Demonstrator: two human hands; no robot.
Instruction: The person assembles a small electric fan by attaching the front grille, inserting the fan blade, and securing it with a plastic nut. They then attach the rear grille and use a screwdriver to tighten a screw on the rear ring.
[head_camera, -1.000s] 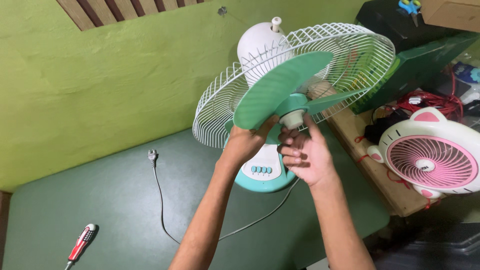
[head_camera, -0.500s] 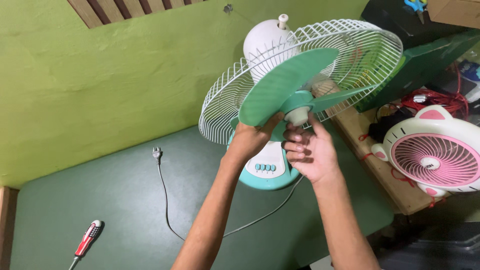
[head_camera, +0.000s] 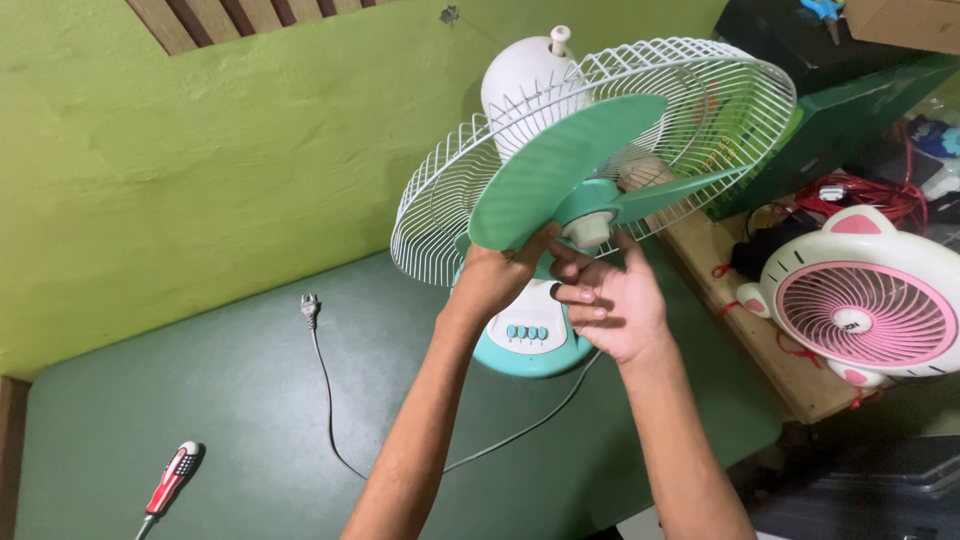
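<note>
left hand (head_camera: 497, 278) grips green blade (head_camera: 560, 170) | right hand (head_camera: 607, 300) seemingly pinches hub cap (head_camera: 588, 230), fingertips partly hidden

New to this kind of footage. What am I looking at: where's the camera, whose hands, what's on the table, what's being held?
There is no robot here. A camera worn on a person's head looks down at their own two bare hands, so there is one view only.

The left hand grips the edge of a green fan blade. The right hand has its fingers at the whitish cap on the blade's hub. The blade belongs to a table fan with a white wire rear guard and a teal base; no front guard is on it.

The fan stands on a dark green table. Its unplugged cord and plug lie there, and a red-handled screwdriver. To the right, on a wooden bench, sits a pink and white cat-shaped fan.
</note>
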